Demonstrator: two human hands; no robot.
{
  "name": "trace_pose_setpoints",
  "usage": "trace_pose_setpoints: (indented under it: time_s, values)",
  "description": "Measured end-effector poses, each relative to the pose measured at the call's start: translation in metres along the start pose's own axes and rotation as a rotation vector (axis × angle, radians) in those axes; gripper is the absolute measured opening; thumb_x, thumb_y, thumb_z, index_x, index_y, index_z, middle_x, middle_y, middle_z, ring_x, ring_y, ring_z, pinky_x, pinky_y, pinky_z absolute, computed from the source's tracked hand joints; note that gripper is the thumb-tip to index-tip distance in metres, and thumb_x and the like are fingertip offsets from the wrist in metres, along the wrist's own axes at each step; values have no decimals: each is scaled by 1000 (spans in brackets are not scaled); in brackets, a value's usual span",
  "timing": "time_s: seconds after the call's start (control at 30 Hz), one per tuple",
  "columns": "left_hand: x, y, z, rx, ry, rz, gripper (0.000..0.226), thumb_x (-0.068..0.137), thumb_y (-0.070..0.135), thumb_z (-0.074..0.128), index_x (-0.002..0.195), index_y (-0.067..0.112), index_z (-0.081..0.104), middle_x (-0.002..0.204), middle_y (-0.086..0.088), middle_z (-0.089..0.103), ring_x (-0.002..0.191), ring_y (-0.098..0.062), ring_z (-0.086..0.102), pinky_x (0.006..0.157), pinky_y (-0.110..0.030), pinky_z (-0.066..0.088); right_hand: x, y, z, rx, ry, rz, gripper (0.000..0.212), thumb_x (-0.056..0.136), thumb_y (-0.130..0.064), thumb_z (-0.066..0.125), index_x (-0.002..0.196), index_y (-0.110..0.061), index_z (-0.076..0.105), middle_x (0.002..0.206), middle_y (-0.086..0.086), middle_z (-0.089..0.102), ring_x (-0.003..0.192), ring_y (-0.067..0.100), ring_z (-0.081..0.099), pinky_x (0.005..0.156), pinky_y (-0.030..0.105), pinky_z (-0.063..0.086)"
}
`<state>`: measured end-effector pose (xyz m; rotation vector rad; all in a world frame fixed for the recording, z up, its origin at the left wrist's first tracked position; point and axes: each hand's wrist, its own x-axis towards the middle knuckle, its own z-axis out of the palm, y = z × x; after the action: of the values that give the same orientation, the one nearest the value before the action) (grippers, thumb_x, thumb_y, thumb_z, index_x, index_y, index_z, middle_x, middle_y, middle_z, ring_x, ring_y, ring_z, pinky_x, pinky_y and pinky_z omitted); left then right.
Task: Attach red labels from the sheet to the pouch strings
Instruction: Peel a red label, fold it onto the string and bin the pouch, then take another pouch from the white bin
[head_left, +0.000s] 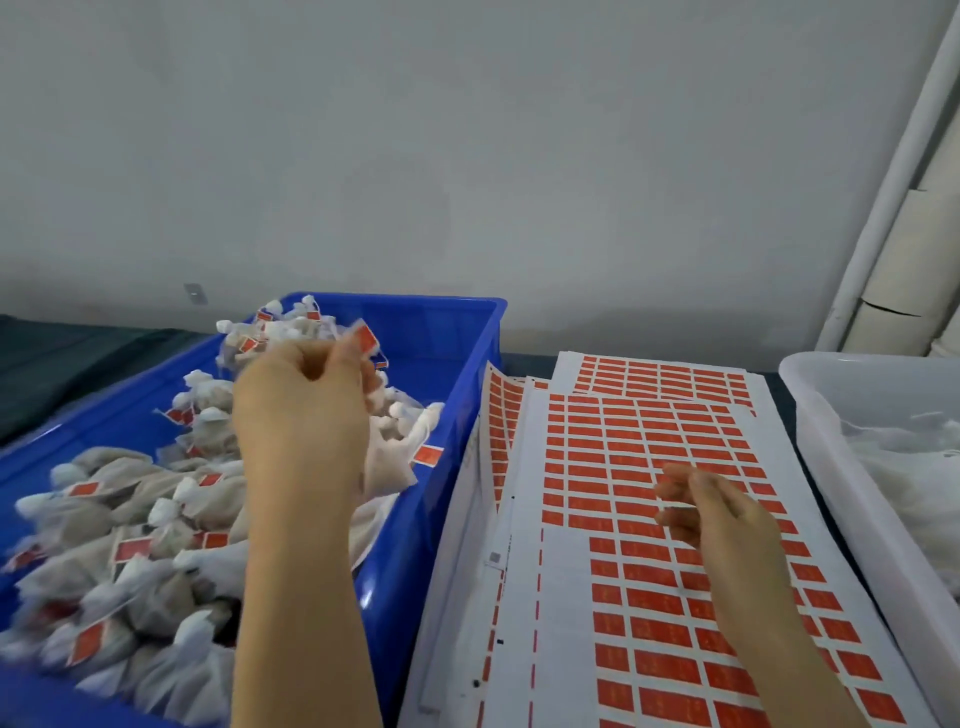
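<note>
My left hand is raised over the blue crate, its fingers closed on a red label at the end of a string. A white pouch hangs below that hand. The crate holds several white pouches with red labels. My right hand hovers above the top sheet of red labels, fingers loosely curled with nothing seen in them. Part of that sheet's rows are peeled bare.
More label sheets lie stacked underneath and behind. A white bin with white pouches stands at the right. A grey wall rises behind, and pale pipes run up at the far right.
</note>
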<state>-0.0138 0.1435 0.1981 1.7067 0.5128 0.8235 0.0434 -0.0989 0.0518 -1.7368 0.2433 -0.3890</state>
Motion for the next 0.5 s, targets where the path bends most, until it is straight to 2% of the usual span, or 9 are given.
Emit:
trace_pose_setpoints:
  time_s: [0.13, 0.23, 0.27, 0.4, 0.43, 0.5]
  values:
    - [9, -21, 3, 367, -108, -129, 17, 94, 21, 56, 102, 11, 67, 89, -3, 65, 73, -16, 58, 60, -27, 45, 0, 1, 3, -33, -14, 1, 25, 96, -38, 40, 85, -33, 61, 84, -15, 64, 75, 9, 62, 57, 18, 41]
    - [18, -28, 4, 701, -303, -209, 24, 93, 6, 55, 115, 10, 64, 105, -9, 61, 85, -20, 56, 72, -31, 47, -2, 1, 5, -58, -31, 4, 23, 96, -36, 40, 88, -33, 61, 84, -12, 65, 76, 10, 62, 58, 17, 42]
    - [18, -30, 4, 754, -322, -214, 26, 91, 2, 56, 115, 9, 63, 102, -8, 60, 84, -21, 55, 72, -31, 47, -2, 1, 5, -64, -29, 6, 23, 96, -36, 40, 88, -33, 61, 84, -12, 65, 76, 10, 63, 57, 17, 42]
    - [7, -32, 4, 797, -285, -173, 24, 88, -1, 58, 110, 9, 61, 71, 2, 43, 61, -13, 46, 51, -23, 37, -4, -4, 2, -72, -18, -6, 24, 97, -35, 40, 93, -30, 63, 84, -11, 65, 75, 10, 62, 56, 17, 41]
    - [6, -32, 4, 796, -285, -162, 25, 89, -1, 57, 111, 9, 60, 73, 1, 45, 62, -13, 47, 53, -25, 38, -5, -7, 1, -79, -22, -25, 25, 97, -35, 39, 93, -29, 63, 84, -11, 65, 75, 10, 62, 56, 16, 41]
    - [-2, -30, 4, 794, -285, -122, 32, 90, 0, 55, 120, 11, 57, 94, -6, 58, 80, -20, 57, 69, -33, 47, -12, -21, 3, -104, -39, -62, 24, 97, -35, 39, 88, -31, 62, 80, -11, 65, 74, 9, 62, 60, 18, 46]
